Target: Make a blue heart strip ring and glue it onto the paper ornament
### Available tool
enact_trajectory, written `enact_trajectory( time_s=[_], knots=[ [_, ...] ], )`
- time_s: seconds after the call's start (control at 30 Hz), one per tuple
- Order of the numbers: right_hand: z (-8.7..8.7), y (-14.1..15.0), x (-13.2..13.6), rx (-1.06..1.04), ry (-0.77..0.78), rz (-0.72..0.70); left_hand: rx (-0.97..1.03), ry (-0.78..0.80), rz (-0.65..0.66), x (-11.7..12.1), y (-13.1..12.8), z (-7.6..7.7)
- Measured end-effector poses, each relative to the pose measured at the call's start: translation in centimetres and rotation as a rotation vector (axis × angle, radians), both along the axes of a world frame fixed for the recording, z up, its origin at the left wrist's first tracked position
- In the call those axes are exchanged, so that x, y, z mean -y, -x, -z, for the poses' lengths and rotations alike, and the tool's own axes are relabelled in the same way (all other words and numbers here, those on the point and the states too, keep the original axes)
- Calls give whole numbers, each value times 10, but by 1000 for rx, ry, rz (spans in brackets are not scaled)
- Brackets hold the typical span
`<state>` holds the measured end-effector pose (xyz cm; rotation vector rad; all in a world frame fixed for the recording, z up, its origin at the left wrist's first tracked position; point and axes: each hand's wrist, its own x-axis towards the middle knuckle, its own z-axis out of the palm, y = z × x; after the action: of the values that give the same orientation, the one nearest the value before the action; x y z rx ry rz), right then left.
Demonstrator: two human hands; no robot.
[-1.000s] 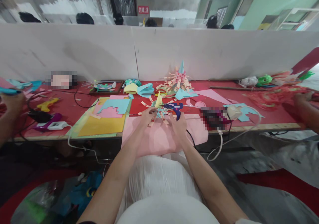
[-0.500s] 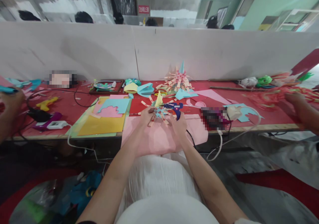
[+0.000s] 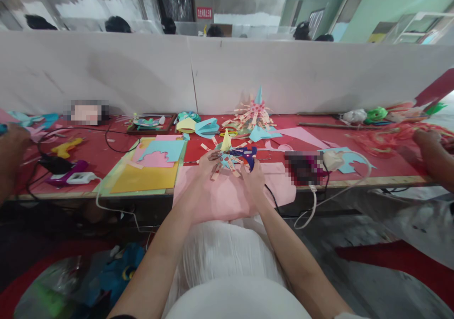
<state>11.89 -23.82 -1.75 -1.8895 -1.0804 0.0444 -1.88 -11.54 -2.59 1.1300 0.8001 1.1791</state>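
Blue glue gun [image 3: 251, 155] gripped in my right hand [image 3: 253, 175], paper craft [image 3: 226, 160] pinched in my left hand [image 3: 205, 167]; one slip so close could burn me.

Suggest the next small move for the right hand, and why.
Probably lightly squeeze the dark blue plastic glue gun: the right hand grips it, its red light shows, and its nozzle points at the spiky, yellow-coned paper piece that the left hand holds. Whether the nozzle touches it is unclear.

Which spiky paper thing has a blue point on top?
The back craft, by the white board. The held craft, in the left hand, has a yellow point instead.
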Motion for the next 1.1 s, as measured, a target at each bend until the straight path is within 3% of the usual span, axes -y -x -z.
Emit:
enact_trajectory(
  time_s=[0.43,0.63,1.1],
  knots=[
    [15,-3,-3,240,-84,-90,-45,-34,79,6,0,-11],
    [5,2,-1,153,-16,-64,-18,-102,175,9,1,-20],
    [6,2,-1,84,-39,-53,26,-107,170,11,1,-27]
  ],
)
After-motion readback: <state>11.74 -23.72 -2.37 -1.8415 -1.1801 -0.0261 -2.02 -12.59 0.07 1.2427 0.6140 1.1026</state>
